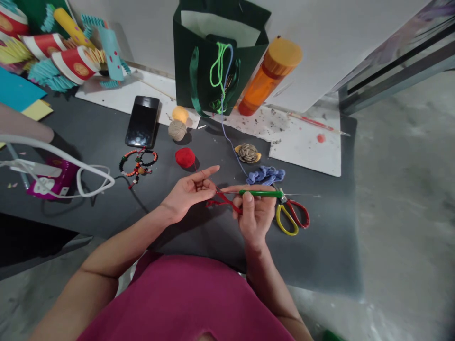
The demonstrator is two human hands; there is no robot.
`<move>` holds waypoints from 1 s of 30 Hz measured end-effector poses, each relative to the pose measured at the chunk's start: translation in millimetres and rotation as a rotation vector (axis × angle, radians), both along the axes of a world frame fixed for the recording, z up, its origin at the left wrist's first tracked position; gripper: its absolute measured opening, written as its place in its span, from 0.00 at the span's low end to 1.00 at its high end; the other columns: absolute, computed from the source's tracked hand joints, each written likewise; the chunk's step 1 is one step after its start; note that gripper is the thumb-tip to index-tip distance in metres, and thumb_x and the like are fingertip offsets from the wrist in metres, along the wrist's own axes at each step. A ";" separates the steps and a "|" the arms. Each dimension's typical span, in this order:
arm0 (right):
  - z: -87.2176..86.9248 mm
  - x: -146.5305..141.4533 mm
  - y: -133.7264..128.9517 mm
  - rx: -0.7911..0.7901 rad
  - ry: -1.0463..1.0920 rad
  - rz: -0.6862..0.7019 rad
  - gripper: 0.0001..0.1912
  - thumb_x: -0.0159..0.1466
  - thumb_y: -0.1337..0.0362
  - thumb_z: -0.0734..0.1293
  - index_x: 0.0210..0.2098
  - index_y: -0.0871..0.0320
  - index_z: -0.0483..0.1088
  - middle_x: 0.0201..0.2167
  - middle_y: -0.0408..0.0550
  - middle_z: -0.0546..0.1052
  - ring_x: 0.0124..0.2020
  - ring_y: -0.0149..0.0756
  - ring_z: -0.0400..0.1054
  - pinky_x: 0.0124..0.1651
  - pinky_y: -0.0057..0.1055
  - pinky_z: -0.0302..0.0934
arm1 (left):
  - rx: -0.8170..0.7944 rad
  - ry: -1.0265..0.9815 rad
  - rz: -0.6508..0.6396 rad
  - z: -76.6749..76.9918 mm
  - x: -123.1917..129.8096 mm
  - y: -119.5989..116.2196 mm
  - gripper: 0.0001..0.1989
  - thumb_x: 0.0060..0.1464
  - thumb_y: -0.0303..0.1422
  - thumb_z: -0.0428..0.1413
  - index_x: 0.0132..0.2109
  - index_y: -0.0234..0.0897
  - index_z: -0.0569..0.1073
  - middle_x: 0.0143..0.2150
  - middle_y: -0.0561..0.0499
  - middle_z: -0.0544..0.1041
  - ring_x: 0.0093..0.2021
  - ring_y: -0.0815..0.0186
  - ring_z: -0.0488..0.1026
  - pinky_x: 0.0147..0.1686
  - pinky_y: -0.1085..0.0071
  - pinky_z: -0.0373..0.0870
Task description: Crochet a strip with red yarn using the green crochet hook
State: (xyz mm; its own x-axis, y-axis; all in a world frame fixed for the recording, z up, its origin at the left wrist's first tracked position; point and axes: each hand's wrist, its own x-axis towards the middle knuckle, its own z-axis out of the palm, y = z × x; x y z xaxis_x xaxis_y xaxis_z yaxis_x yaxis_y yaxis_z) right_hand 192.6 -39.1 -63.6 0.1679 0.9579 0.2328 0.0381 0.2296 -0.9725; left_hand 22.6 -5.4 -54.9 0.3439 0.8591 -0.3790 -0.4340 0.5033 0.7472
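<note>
My right hand (256, 218) is closed around the green handle of a crochet hook (263, 193), its thin metal shaft pointing left. Opposite it, my left hand (186, 195) pinches red yarn (224, 201) between thumb and fingers at the hook's tip, with the index finger raised. Part of the red strand also runs by the right fingers. From the left fingers the yarn leads up to a red ball of yarn (185, 157). Scissors (292, 215) with a yellow and a red handle lie beside my right hand. A blue yarn bundle (266, 175) sits just beyond it.
Behind my hands are a crocheted rosette (248, 153), a beige yarn ball (177, 130), a phone (142, 121) and a bead bracelet (138, 165). A dark green paper bag (202, 71) and an orange bottle (268, 76) stand at the back. A white cable (88, 166) loops at left.
</note>
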 end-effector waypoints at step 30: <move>-20.2 -10.5 -12.3 0.121 -0.028 -0.198 0.05 0.71 0.65 0.67 0.45 0.49 0.70 0.34 0.43 0.83 0.18 0.30 0.73 0.18 0.26 0.65 | -0.302 -0.277 -0.089 -4.0 0.9 -0.1 0.29 0.45 0.30 0.74 0.56 0.42 0.81 0.37 0.52 0.83 0.33 0.73 0.73 0.41 0.74 0.67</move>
